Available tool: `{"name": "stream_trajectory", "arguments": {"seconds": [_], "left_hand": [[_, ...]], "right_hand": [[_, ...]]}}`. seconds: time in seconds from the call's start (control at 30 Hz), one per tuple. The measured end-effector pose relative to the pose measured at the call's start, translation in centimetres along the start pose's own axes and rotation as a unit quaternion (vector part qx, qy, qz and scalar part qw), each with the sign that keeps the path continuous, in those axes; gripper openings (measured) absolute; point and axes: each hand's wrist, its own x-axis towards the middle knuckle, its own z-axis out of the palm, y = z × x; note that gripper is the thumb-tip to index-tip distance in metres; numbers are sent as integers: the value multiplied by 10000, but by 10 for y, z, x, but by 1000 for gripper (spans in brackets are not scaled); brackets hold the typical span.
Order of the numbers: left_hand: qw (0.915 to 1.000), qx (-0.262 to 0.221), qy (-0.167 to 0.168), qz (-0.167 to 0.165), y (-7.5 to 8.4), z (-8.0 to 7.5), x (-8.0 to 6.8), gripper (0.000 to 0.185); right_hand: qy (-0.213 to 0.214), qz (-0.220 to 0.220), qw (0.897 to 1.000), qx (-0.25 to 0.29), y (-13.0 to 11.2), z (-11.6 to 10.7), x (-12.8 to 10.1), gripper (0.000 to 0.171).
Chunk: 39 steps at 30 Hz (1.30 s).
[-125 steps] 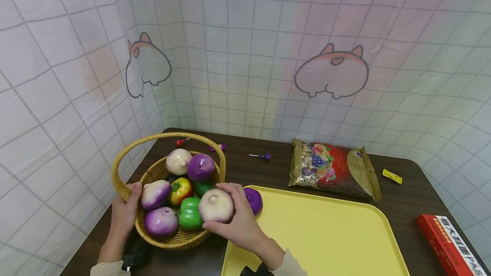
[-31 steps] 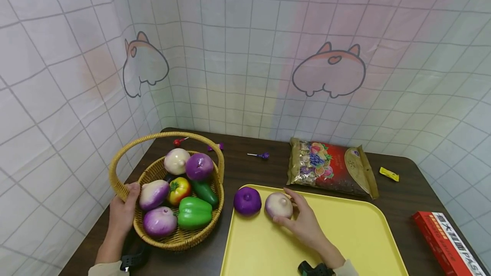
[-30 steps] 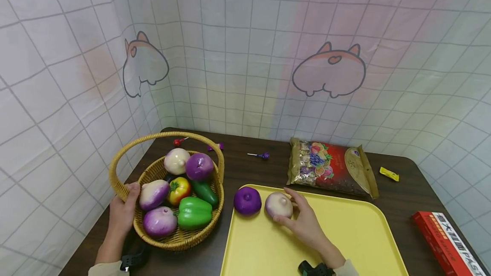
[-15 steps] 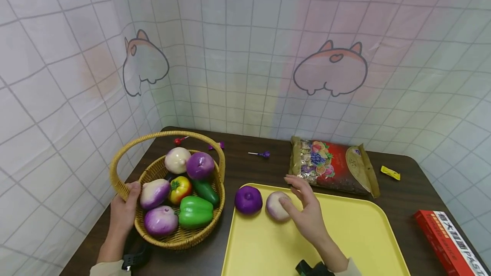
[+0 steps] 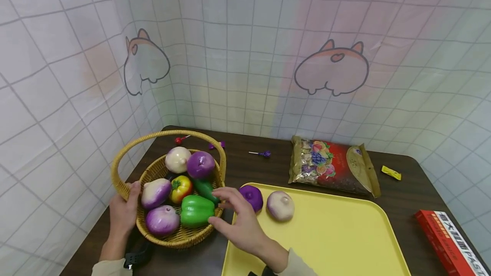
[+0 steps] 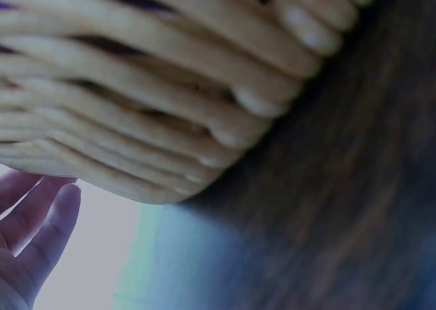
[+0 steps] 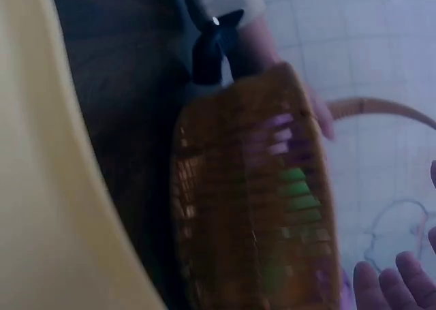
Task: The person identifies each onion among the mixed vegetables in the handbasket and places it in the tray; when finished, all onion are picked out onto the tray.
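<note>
Beside woven wicker basket [image 5: 180, 237], glossy green pepper [image 5: 196, 211].

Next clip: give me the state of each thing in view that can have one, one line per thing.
Left hand: grips the basket's side by the handle base.
Right hand: open, fingers spread at the green pepper, holding nothing.
Basket: upright on the table, holding vegetables.
Green pepper: lying in the basket.
Purple onion: resting on the tray.
Pale onion: resting on the tray, untouched.
Yellow tray: flat on the table.
Snack bag: lying flat; seal unclear.
</note>
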Motion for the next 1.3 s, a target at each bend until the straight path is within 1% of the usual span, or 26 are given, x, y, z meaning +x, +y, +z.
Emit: {"name": "stream_trajectory", "arguments": {"seconds": [0.07, 0.17, 0.2, 0.27, 0.3, 0.4, 0.5, 0.6, 0.67, 0.73, 0.83, 0.9, 0.97, 1.07, 1.13, 1.3], "left_hand": [[10000, -18, -1, 16, 0, 0, 0, 35], [10000, -14, -14, -7, -1, 0, 1, 35], [10000, 0, -17, -15, -1, 0, 1, 35], [10000, 36, -32, -21, -1, 0, 1, 35], [10000, 48, -41, -31, -2, -1, 1, 35], [9999, 91, -61, -24, -2, 1, 1, 36], [9999, 95, -60, -5, -2, 1, 1, 36], [9999, 92, -81, -25, -1, 1, 1, 36], [9999, 86, -118, -49, -1, 1, 1, 36], [9998, 95, -152, -78, -1, 0, 1, 36], [9997, 159, -165, -101, -2, 0, 0, 36], [9995, 207, -179, -137, -2, -1, -1, 36], [9993, 250, -198, -169, -2, -2, -2, 36], [9992, 277, -234, -185, -1, -2, -2, 36], [9991, 286, -245, -189, -1, -2, -2, 37], [9990, 307, -249, -189, 1, -2, 0, 36]], "right_hand": [[-214, 150, 9990, 354, 1, 16, 7, 49], [-501, 611, 9929, 884, 2, 37, 19, 52], [-596, 759, 9903, 1000, 2, 43, 23, 52], [-780, 1040, 9863, 1011, 2, 54, 30, 53], [-866, 1157, 9850, 940, 2, 58, 33, 54], [-1211, 1438, 9809, 507, 2, 68, 41, 59], [-1607, 1434, 9759, -357, 2, 74, 48, 65], [-1996, 1298, 9629, -1270, 3, 78, 55, 67], [-2140, 1277, 9541, -1659, 3, 80, 59, 66], [-2252, 1383, 9485, -1744, 5, 83, 62, 64], [-2325, 1527, 9462, -1653, 9, 90, 65, 62], [-2393, 1540, 9438, -1682, 13, 96, 66, 61], [-2468, 1473, 9401, -1834, 15, 100, 66, 62], [-2588, 1397, 9305, -2184, 17, 104, 66, 60], [-2615, 1383, 9261, -2344, 16, 105, 66, 58], [-2445, 1530, 9272, -2388, 14, 106, 65, 52]]}}
